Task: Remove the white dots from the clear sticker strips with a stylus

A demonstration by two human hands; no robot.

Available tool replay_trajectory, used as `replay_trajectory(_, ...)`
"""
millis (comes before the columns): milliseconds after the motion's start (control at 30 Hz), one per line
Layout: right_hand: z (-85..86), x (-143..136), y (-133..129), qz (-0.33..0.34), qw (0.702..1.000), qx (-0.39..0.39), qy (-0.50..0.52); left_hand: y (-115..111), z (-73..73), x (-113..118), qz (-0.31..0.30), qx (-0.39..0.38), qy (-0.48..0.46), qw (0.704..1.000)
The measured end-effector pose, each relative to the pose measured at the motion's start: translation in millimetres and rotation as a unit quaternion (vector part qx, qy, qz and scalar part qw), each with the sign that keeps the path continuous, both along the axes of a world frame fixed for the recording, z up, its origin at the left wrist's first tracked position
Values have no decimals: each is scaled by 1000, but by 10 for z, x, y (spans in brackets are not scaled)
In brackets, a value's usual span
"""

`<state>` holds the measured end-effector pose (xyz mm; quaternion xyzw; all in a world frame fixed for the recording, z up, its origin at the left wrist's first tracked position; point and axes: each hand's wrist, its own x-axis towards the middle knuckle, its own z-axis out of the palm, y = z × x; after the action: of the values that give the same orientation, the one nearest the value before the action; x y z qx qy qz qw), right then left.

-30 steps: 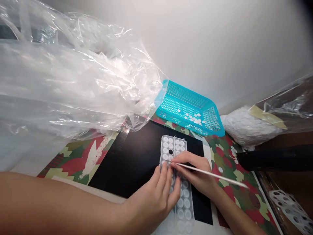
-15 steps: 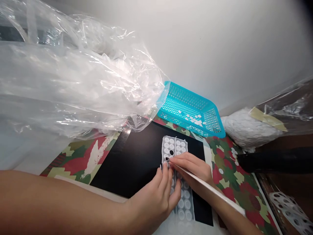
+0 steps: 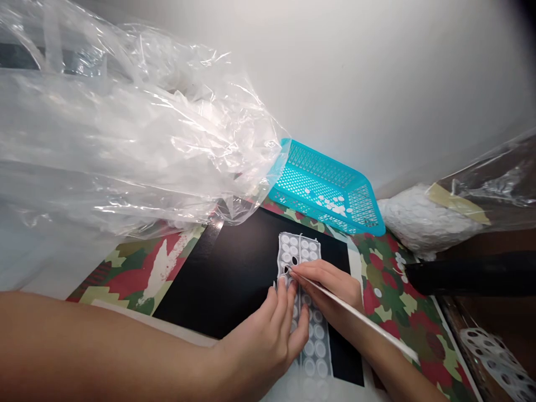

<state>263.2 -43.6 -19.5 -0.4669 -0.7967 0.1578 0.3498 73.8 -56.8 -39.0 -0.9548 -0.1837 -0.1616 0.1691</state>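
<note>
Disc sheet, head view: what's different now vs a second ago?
A second dark opening now shows in the disc sheet, by the white stick's tip; the first opening looks narrower. The white stick has its far end swung down the picture, still held in the right hand. Unchanged: left hand on the sheet, blue basket with white discs.

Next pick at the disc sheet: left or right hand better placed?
Right, probably: the right hand grips the slim white tool, its tip end beside the dark openings in the disc sheet. The left hand lies on the sheet with no visible tool, seemingly better placed to steady it.
</note>
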Motion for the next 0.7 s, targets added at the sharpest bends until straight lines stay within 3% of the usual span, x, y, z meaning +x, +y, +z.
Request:
replay_trajectory(267, 72, -31, 23, -3, 1000, -4, -3, -16, -1, -1, -1, -2, -6, 1000)
replay_trajectory(400, 86, -39, 37, 23, 999, -36, -8, -6, 11, 0, -5, -8, -2, 1000)
replay_trajectory(533, 49, -43, 27, 53, 998, -21, -24, -5, 10, 2, -7, -8, 3, 1000)
replay_trajectory(700, 73, -28, 21, 13, 1000, -26, 4, 1, 10, 6, -7, 7, 4, 1000)
